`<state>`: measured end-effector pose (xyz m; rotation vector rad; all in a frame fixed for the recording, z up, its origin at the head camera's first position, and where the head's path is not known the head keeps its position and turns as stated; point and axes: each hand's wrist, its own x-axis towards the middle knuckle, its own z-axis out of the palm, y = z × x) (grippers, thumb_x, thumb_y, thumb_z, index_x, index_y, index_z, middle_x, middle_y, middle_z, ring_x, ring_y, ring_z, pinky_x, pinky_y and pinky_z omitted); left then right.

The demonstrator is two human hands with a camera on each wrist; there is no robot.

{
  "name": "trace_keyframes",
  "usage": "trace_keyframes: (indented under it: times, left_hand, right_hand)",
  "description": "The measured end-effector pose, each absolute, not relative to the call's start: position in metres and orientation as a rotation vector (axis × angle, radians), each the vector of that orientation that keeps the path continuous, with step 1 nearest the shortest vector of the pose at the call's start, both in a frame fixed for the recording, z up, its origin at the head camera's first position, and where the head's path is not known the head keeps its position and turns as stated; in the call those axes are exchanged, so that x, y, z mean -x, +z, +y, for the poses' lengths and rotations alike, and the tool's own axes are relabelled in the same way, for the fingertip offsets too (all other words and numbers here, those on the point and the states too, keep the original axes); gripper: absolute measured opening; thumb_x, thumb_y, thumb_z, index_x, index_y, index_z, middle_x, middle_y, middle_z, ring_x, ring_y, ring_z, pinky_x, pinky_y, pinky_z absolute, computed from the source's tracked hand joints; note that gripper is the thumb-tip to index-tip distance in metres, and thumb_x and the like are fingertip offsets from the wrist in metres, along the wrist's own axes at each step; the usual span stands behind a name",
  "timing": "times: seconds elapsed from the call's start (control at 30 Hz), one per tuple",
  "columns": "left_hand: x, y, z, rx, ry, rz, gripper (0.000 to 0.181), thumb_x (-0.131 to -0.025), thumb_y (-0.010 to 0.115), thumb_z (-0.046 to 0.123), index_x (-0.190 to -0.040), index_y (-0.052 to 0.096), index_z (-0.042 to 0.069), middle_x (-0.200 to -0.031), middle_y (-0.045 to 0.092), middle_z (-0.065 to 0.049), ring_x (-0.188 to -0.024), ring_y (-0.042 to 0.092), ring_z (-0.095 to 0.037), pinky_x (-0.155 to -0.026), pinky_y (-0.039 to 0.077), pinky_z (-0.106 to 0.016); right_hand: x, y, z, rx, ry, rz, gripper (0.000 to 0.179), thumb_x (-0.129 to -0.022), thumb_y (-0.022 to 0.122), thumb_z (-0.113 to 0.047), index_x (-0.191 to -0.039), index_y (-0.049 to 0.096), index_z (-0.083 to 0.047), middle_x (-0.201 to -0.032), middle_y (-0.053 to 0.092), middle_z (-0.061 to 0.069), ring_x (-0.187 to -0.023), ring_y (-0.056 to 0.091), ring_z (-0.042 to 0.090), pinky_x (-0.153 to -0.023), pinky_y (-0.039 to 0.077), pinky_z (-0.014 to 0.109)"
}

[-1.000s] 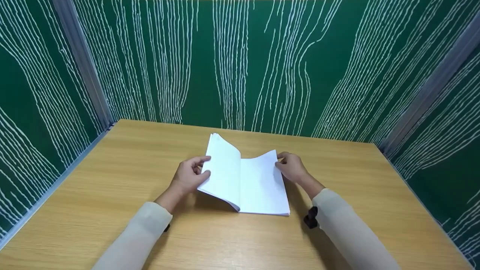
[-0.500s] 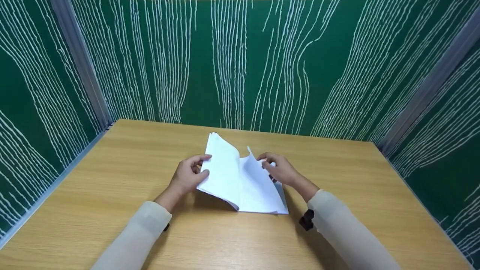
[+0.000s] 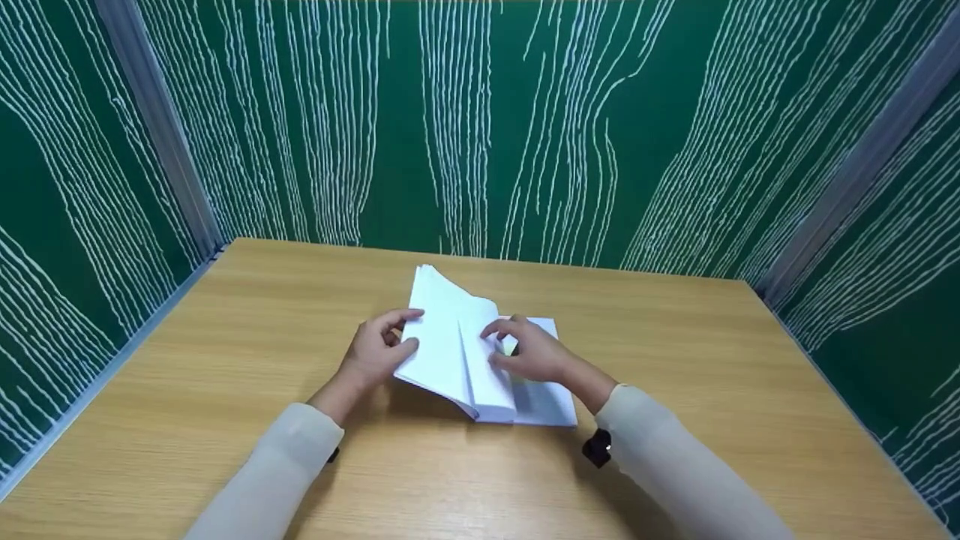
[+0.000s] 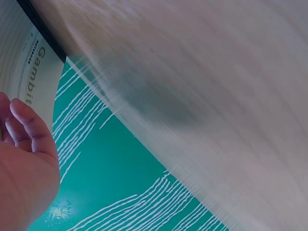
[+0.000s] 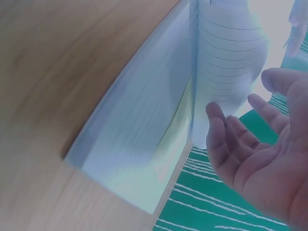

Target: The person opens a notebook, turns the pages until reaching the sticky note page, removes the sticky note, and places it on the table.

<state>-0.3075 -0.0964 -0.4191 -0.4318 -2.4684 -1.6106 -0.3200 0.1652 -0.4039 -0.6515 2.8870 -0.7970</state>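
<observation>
An open notebook (image 3: 435, 337) with white pages lies mid-table, its left half raised off the wood. My left hand (image 3: 379, 349) grips that half at the outer edge, thumb over the pages and fingers behind. In the left wrist view the cover (image 4: 33, 72) reads "Gambit" and "NOTEBOOK". My right hand (image 3: 529, 351) touches a turning page (image 3: 484, 382) that curves over toward the left half. In the right wrist view its fingers are loosely bent against the curled, ruled page (image 5: 231, 57), with space between thumb and fingers. Below lies the flat right half (image 5: 139, 120).
The wooden table (image 3: 247, 337) spreads on all sides of the notebook. Green walls (image 3: 517, 150) with white wavy lines stand behind it and at both sides. A dark device (image 3: 598, 448) sits at the right wrist.
My right hand has moved left from the notebook's right edge, carrying a page over toward the left half and uncovering the sheet beneath. My left hand keeps its grip in place.
</observation>
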Motion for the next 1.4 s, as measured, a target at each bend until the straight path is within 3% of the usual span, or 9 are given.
trace_keyframes:
  times: [0.5, 0.73, 1.03, 1.23, 1.4]
  left_hand:
    - [0.305, -0.420, -0.096, 0.370, -1.577, -2.543, 0.028, -0.078, 0.060, 0.026, -0.104, 0.062, 0.036, -0.109, 0.054, 0.013, -0.080, 0.047, -0.017, -0.066, 0.043, -0.028]
    - [0.304, -0.418, -0.098, 0.337, -1.557, -2.588, 0.033, -0.073, 0.065, 0.035, -0.106, 0.060, 0.036, -0.105, 0.052, 0.009, -0.085, 0.045, -0.018, -0.070, 0.042, -0.029]
    - [0.305, -0.413, -0.099, 0.312, -1.454, -2.672, 0.034, -0.070, 0.068, 0.036, -0.103, 0.060, 0.037, -0.099, 0.053, 0.010, -0.084, 0.046, -0.017, -0.068, 0.043, -0.028]
    - [0.303, -0.412, -0.102, 0.225, -1.396, -2.791, 0.030, -0.071, 0.068, 0.034, -0.100, 0.061, 0.037, -0.107, 0.052, 0.010, -0.093, 0.046, -0.017, -0.079, 0.044, -0.032]
    - [0.302, -0.413, -0.107, 0.221, -1.320, -2.860, 0.031, -0.071, 0.068, 0.033, -0.101, 0.060, 0.035, -0.111, 0.053, 0.013, -0.101, 0.047, -0.014, -0.089, 0.042, -0.034]
  right_hand:
    - [0.308, -0.404, 0.142, 0.842, -0.796, 2.797, 0.036, -0.077, 0.058, -0.034, -0.112, 0.052, -0.032, -0.114, 0.048, -0.004, -0.095, 0.053, 0.015, -0.081, 0.045, 0.033]
    - [0.302, -0.405, 0.135, 0.868, -0.719, 2.787, 0.039, -0.077, 0.059, -0.037, -0.115, 0.049, -0.038, -0.112, 0.047, -0.006, -0.094, 0.050, 0.014, -0.077, 0.044, 0.030]
    - [0.302, -0.404, 0.133, 0.974, -0.719, 2.770, 0.040, -0.078, 0.059, -0.034, -0.117, 0.049, -0.036, -0.114, 0.046, -0.005, -0.096, 0.049, 0.018, -0.079, 0.042, 0.031]
    - [0.307, -0.403, 0.143, 0.982, -0.795, 2.798, 0.038, -0.079, 0.059, -0.028, -0.116, 0.051, -0.026, -0.116, 0.049, -0.004, -0.104, 0.049, 0.019, -0.083, 0.044, 0.036]
    - [0.313, -0.403, 0.159, 0.866, -0.769, 2.905, 0.034, -0.078, 0.059, -0.027, -0.111, 0.056, -0.018, -0.108, 0.055, 0.002, -0.100, 0.052, 0.022, -0.082, 0.043, 0.037]
